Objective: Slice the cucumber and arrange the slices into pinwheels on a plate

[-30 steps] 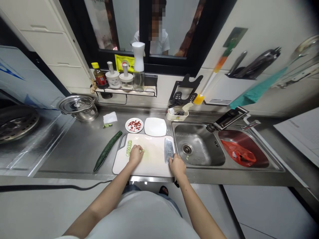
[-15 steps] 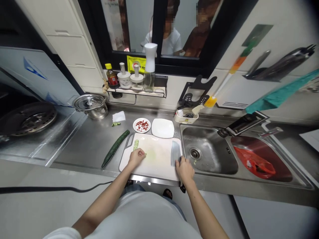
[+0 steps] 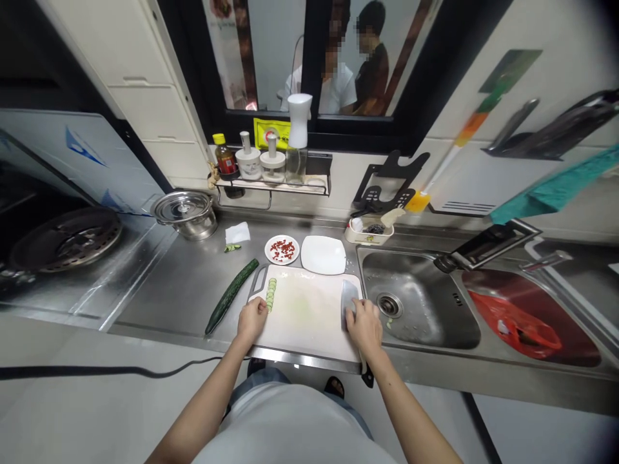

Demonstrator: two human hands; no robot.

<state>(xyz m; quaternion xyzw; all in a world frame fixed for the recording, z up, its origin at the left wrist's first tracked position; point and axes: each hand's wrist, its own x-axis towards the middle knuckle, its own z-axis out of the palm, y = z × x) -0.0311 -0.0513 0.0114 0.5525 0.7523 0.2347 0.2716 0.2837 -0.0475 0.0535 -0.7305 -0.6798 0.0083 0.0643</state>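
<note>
On the white cutting board, a short row of overlapping cucumber slices runs along the left side. My left hand is beside the row's near end, its fingers pinched together; whether a slice is between them is hidden. A cleaver lies flat at the board's right edge, its handle toward me and partly covered. My right hand rests over the cleaver, fingers apart at the blade. To the left of the board lies a whole cucumber on the steel counter.
Behind the board stand a plate of chopped red pieces and a white square plate. At right is the sink, with a red bag in its second basin. A lidded pot sits back left, below the spice rack.
My left hand has moved left to the slice row; the slice at its fingertips before no longer shows there. My right hand has shifted up onto the cleaver's blade. The view has tilted slightly.
</note>
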